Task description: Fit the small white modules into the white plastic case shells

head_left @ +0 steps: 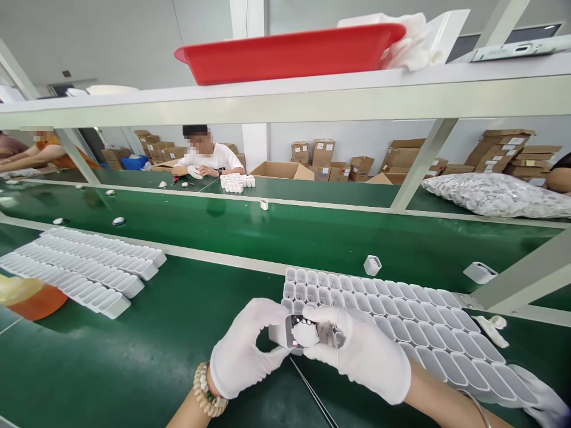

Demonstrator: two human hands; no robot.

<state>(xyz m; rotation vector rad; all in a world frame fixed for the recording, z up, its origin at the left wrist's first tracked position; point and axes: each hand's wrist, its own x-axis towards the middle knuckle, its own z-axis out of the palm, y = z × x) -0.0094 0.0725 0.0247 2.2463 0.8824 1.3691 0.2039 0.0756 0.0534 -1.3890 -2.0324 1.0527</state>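
My left hand [247, 351], in a white glove, pinches a small white plastic housing [278, 334] between thumb and fingers. With its gloved fingers closed, my right hand [361, 353] holds a rounded white part [306, 334] with dark bits along its edge, at the housing's open end. Whether that part sits inside the housing I cannot tell. A pair of metal tweezers [316, 395] lies on the green table below my hands. Just behind them, rows of open white housings [428, 324] stand close together, partly hidden by my right hand.
More housing rows [89, 267] stand at left, by an orange-and-yellow container [38, 300]. Beyond runs a green conveyor belt [214, 221] carrying scattered white pieces. Overhead, a shelf [285, 107] bears a red tray [289, 56]; its post [530, 270] comes down at right. A co-worker [207, 157] sits opposite.
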